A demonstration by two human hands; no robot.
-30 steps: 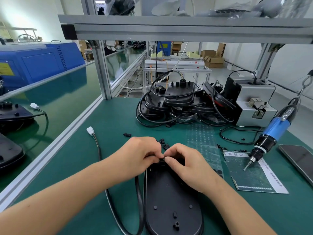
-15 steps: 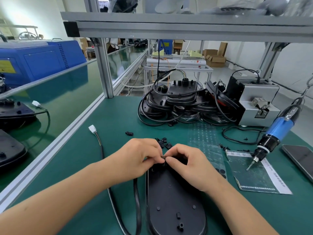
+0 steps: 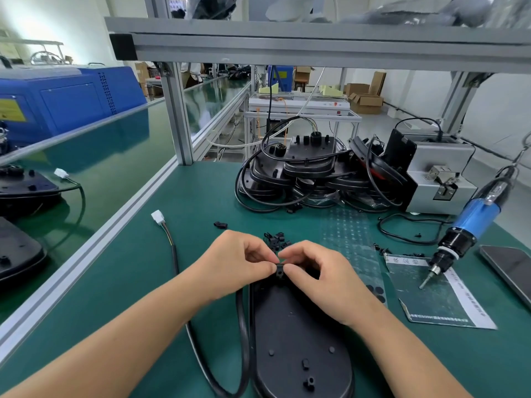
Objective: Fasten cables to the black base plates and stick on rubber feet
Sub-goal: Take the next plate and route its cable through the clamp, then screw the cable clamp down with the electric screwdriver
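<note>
Fingers of your left hand (image 3: 235, 262) and right hand (image 3: 319, 271) pinch a small black clip (image 3: 279, 270) at the far end of the black plate (image 3: 298, 340), near the bench's front edge. Next, I think, press it down over the cable (image 3: 242, 326).

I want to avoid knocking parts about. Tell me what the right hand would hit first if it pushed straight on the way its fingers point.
The right hand points left, at the small black clip it pinches; just beyond that are the left hand's fingertips, which touch the clip.

Left hand (image 3: 238, 265) and right hand (image 3: 319, 277) pinch small black clip (image 3: 280, 270) above base plate (image 3: 298, 334); cable (image 3: 242, 320) alongside.
</note>
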